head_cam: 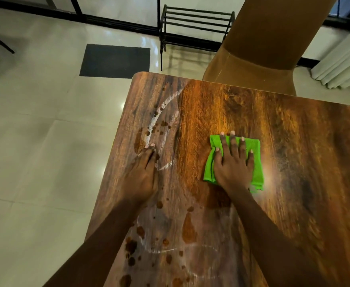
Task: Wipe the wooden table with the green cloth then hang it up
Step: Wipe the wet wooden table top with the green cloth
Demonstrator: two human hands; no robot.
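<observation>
Wooden bench [294, 131] fills the view, glossy grain on the right and a mess down the left side: brown drips and splotches [188, 226] and chalky white ring marks [161, 112]. Pale tiled floor [35, 141] beyond it, a dark mat [115, 60], a black bar rack [197, 25] by the wall, white curtain [344, 59] on the far right, and a tall brown shape [273, 38] at the bench's far edge, chair or pillar I cannot tell. The green cloth [256, 160] lies folded flat mid-bench, directly under the right grip [233, 168], which presses down with fingers straight and spread, fingertips reaching the cloth's far edge. The left grip [143, 175] lies flat on the bench near its left edge, fingers straight and together, holding nothing, on a white ring.
</observation>
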